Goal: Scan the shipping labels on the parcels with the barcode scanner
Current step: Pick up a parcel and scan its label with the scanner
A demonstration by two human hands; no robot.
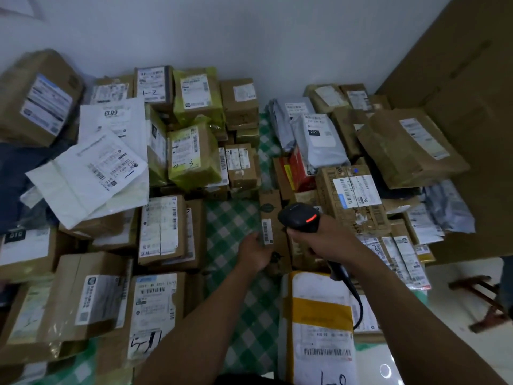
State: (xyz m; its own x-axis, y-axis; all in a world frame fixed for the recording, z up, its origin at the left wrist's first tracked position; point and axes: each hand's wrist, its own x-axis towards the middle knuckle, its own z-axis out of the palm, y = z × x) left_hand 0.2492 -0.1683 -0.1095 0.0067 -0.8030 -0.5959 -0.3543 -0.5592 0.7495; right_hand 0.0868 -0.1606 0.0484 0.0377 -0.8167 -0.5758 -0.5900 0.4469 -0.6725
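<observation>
Looking down on the green checked cloth [230, 218], I have parcels heaped along its left and right sides, with a bare strip between. At the inner edge of the right heap, near the cloth's middle, stands the narrow brown carton [273, 212] I am working on. My right hand [319, 240] is wrapped tight round the grip of the barcode scanner [299, 218]. Its head is just over the carton, and a red light shows on top. My left hand [254, 251] grips the carton's near left edge, fingers curled beside its shipping label [267, 232].

I see three risks. My fingertips could cover the bars, the steep, close angle could miss the code, or the beam could catch the label on the printed box [352, 195] alongside. The cable [358, 298] trails past a yellow-and-white parcel [322, 315] and might snag.
</observation>
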